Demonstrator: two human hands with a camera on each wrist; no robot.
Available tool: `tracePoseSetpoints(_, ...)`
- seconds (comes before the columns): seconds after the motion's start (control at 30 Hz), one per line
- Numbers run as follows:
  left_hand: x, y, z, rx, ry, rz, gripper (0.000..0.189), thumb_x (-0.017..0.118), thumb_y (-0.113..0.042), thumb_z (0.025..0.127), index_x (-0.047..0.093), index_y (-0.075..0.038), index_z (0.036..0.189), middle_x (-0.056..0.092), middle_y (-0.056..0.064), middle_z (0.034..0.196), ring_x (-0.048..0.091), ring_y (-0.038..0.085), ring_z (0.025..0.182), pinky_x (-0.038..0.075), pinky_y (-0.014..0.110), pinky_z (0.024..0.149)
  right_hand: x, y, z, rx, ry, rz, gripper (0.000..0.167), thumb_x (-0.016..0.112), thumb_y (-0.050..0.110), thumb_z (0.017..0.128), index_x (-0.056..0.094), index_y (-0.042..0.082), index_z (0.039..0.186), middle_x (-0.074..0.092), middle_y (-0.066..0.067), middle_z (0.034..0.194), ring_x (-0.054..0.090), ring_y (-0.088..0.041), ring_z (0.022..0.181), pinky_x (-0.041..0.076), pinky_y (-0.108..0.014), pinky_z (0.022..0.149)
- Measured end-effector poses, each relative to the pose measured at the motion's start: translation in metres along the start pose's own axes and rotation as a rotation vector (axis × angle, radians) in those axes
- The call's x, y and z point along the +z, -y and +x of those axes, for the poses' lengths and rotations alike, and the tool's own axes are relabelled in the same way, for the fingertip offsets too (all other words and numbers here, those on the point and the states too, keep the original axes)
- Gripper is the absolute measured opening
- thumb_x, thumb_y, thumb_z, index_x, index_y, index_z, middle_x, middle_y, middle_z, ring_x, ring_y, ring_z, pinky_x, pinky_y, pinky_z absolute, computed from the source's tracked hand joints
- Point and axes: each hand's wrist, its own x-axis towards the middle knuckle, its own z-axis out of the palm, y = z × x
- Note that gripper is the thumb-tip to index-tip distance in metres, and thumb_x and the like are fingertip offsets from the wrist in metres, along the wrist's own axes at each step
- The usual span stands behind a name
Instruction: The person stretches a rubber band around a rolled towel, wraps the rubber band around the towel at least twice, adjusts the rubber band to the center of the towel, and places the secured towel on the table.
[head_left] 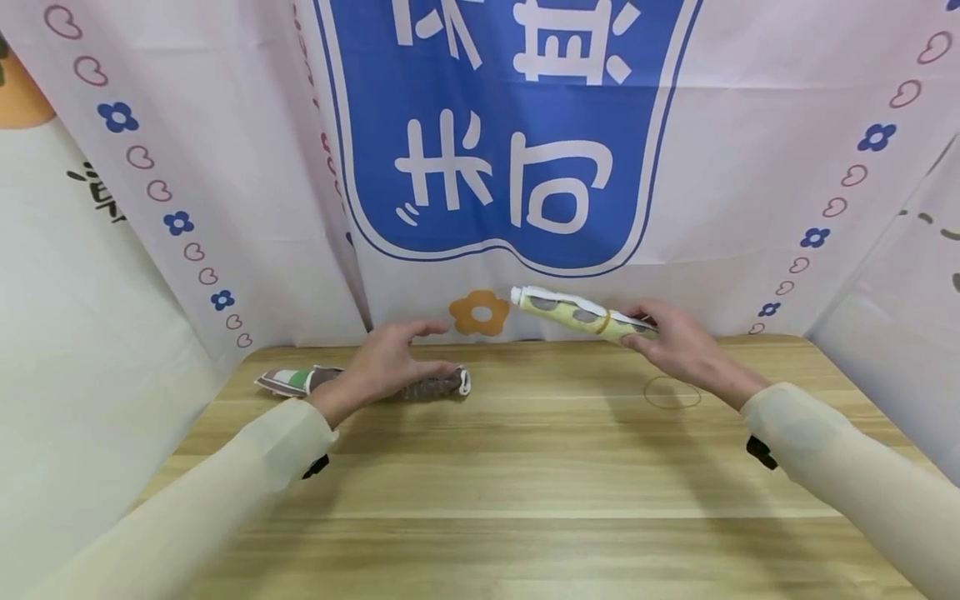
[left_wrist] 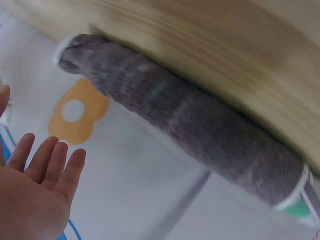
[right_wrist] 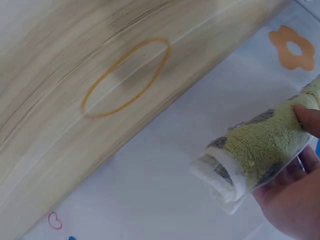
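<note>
My right hand point(head_left: 678, 343) grips one end of a rolled yellow towel point(head_left: 558, 310) with grey spots, its thumb and fingers on either side. The roll is held above the back of the table, its far end tilted up to the left. An orange rubber band point(head_left: 603, 322) circles it near the middle. A brown rolled towel point(left_wrist: 185, 120) with white edging lies along the table's back edge at the left. Over it, in the head view, hovers my left hand point(head_left: 386, 362), thumb and fingers spread apart and nothing between them. That hand partly hides the brown roll.
A loose rubber band point(head_left: 672, 408) lies on the wooden table point(head_left: 480, 483) below my right hand. Printed white cloth point(head_left: 262, 167) hangs behind the table's back edge and along both sides. A striped, green-and-white end point(head_left: 288, 381) of the brown roll points left.
</note>
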Motion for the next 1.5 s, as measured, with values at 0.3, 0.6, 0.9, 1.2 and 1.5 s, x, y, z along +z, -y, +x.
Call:
tracePoseSetpoints(0.3, -0.005, 0.013, 0.003, 0.037, 0.097, 0.162, 0.058, 0.090, -0.036, 0.087, 0.072, -0.006, 0.132, 0.071, 0.011, 0.133, 0.065, 0.034, 0.126, 0.051, 0.053, 0.106, -0.010, -0.023, 0.002, -0.067, 0.036, -0.042, 0.029, 0.078, -0.001, 0.092, 0.067, -0.006, 0.119, 0.072, -0.024, 0.114, 0.069, -0.043, 0.105, 0.054, -0.060, 0.093)
tracePoseSetpoints(0.6, -0.008, 0.028, -0.002, 0.011, 0.172, 0.266, 0.062, 0.091, -0.038, 0.086, 0.070, -0.008, 0.136, 0.070, 0.011, 0.135, 0.065, 0.034, 0.124, 0.053, 0.054, 0.102, -0.017, -0.044, 0.002, -0.113, 0.048, -0.091, 0.025, 0.081, -0.003, 0.088, 0.072, -0.001, 0.112, 0.075, -0.017, 0.109, 0.070, -0.037, 0.101, 0.054, -0.057, 0.092)
tracePoseSetpoints(0.9, -0.009, 0.046, -0.012, 0.046, 0.210, 0.335, 0.066, 0.091, -0.042, 0.084, 0.071, -0.006, 0.135, 0.071, 0.013, 0.134, 0.067, 0.036, 0.120, 0.056, 0.055, 0.095, -0.018, -0.065, 0.001, -0.116, 0.052, -0.100, 0.025, 0.084, -0.004, 0.085, 0.074, 0.001, 0.107, 0.076, -0.016, 0.105, 0.071, -0.039, 0.099, 0.054, -0.058, 0.091)
tracePoseSetpoints(1.2, -0.005, 0.057, -0.009, 0.027, 0.230, 0.308, 0.065, 0.090, -0.042, 0.086, 0.071, -0.006, 0.136, 0.071, 0.012, 0.133, 0.068, 0.036, 0.119, 0.055, 0.055, 0.097, -0.020, -0.088, -0.005, 0.005, 0.105, -0.100, 0.028, 0.081, -0.003, 0.087, 0.074, 0.001, 0.114, 0.074, -0.023, 0.115, 0.068, -0.046, 0.106, 0.051, -0.066, 0.096)
tracePoseSetpoints(1.5, 0.000, 0.060, -0.008, 0.036, 0.242, 0.243, 0.057, 0.088, -0.039, 0.089, 0.073, -0.006, 0.133, 0.072, 0.012, 0.130, 0.068, 0.034, 0.118, 0.055, 0.054, 0.098, -0.017, -0.108, -0.014, 0.023, 0.102, -0.121, 0.022, 0.080, 0.000, 0.090, 0.073, -0.002, 0.111, 0.073, -0.026, 0.113, 0.066, -0.052, 0.107, 0.048, -0.069, 0.096)
